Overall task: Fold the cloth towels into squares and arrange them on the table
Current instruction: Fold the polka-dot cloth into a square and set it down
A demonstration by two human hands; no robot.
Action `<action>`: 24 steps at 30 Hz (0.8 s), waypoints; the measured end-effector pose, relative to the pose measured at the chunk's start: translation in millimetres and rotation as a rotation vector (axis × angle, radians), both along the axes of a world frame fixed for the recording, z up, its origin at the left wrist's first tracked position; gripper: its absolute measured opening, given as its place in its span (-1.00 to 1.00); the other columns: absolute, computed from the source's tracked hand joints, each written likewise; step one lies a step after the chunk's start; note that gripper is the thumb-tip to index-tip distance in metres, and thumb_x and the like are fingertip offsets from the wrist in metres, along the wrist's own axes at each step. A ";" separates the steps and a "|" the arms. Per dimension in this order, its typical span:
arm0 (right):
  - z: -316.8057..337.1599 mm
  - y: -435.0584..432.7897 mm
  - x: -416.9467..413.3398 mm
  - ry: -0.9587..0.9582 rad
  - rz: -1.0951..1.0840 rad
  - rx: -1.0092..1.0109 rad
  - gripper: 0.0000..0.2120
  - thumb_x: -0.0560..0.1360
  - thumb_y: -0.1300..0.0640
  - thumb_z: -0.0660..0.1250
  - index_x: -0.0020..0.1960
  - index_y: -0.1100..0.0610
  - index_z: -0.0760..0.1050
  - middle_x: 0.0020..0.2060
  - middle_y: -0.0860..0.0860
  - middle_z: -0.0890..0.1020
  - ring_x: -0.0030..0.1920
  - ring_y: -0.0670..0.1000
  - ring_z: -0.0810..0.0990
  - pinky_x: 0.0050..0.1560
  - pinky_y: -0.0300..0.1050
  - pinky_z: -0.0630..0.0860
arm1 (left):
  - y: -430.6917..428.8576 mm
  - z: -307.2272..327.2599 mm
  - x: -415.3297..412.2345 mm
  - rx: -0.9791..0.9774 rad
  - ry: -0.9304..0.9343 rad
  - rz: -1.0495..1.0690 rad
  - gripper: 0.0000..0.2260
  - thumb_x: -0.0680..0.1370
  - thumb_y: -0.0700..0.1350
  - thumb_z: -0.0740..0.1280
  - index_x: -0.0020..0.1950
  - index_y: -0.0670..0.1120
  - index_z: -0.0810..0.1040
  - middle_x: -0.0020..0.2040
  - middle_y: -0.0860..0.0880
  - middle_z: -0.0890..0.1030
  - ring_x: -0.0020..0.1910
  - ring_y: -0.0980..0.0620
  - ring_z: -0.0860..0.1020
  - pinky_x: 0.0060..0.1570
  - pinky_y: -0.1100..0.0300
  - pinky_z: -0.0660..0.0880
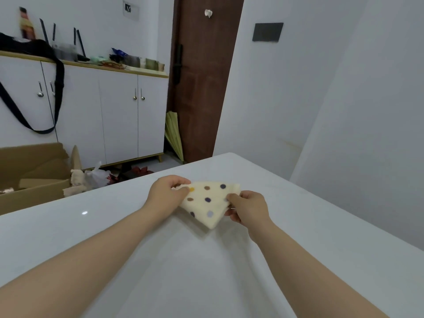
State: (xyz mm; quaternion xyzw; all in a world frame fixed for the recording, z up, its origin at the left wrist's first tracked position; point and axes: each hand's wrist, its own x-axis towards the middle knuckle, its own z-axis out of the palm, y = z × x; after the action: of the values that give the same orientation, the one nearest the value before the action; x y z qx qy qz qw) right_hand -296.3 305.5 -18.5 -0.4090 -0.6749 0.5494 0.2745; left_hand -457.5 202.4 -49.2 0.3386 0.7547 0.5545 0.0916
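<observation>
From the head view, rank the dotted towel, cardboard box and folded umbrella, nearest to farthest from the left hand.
1. Dotted towel, pinched in the left hand.
2. Cardboard box, on the floor, far left.
3. Folded umbrella, leaning by the door.

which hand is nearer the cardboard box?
Left. The left hand pinches the towel on the side toward the cardboard box; the right hand pinches its far side.

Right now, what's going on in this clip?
A person holds a small cream terry towel with coloured polka dots in both hands over a white table. The left hand pinches its far-left corner, and the right hand grips its right edge. The towel is already folded small; no other towels show on the table.
</observation>
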 end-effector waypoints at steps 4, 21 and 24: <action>-8.9 13.3 -16.6 0.016 0.008 0.045 -0.87 0.50 0.27 0.30 -0.22 0.21 0.54 -0.36 0.09 0.63 -0.39 0.04 0.60 -0.42 -0.24 0.44 | 13.3 -6.7 -17.1 -0.036 0.066 0.058 -0.81 0.52 -0.21 0.30 0.06 -0.01 0.62 0.07 0.07 0.59 0.04 0.11 0.47 0.01 0.28 0.32; -32.7 7.8 -10.6 -0.014 -0.059 0.055 -0.66 0.52 0.15 0.31 0.27 0.13 0.36 -0.26 0.07 0.67 -0.44 -0.15 0.62 -0.50 -0.50 0.39 | 20.4 -26.9 -23.9 -0.025 0.181 0.310 -0.80 0.53 -0.13 0.31 0.12 -0.16 0.56 0.11 -0.09 0.58 -0.08 0.05 0.53 0.00 0.21 0.42; -30.6 0.9 -0.1 -0.044 -0.095 0.035 -0.72 0.53 0.14 0.28 0.22 0.12 0.34 -0.29 0.06 0.66 -0.39 -0.14 0.60 -0.47 -0.44 0.38 | 12.7 -25.7 -15.4 -0.004 0.199 0.308 -0.78 0.55 -0.14 0.28 0.17 -0.16 0.54 0.16 -0.10 0.53 0.07 0.00 0.52 0.12 0.16 0.45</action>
State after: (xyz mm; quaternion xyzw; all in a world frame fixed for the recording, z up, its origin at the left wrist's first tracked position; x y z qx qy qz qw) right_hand -296.4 306.5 -49.1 -0.4478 -0.6702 0.5145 0.2924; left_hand -472.9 215.1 -74.9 0.2719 0.8041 0.5241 -0.0686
